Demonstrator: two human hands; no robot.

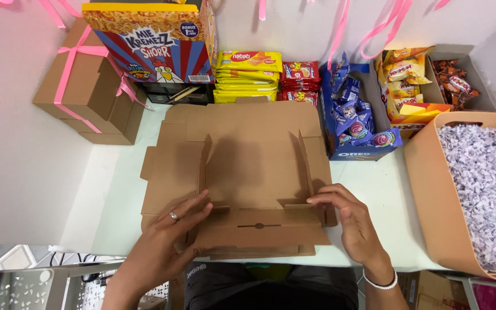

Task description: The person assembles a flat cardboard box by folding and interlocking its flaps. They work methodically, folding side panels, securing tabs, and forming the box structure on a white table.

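Nearest the camera, both hands work on a flat brown cardboard mailer box (254, 172) that lies half folded on the pale bench (386, 195), at its near middle. The left hand (170, 232), with a ring on one finger, lies spread and open on the box's near left corner, its fingers pressing the cardboard beside the raised left side wall without gripping it. The right hand (351, 221), a white bracelet at its wrist, has its fingers curled and pinching the near right corner flap where the right side wall meets the front panel. The front panel, with a narrow slot cut in it, lies flat toward the person. At the near right stands a peach-coloured tub (431, 201) filled with shredded white paper (486, 189). Farther back, just right of the box, an open blue carton (360, 123) holds small blue biscuit packs. Beyond it on the far right sit open trays of orange snack packs (406, 80) and brown-wrapped sweets (454, 83). Along the far edge lie stacked yellow wafer packs (248, 74), red snack packs (299, 77) and a large noodle-snack carton (153, 40). At far left rest closed cardboard boxes tied with pink ribbon (87, 80).
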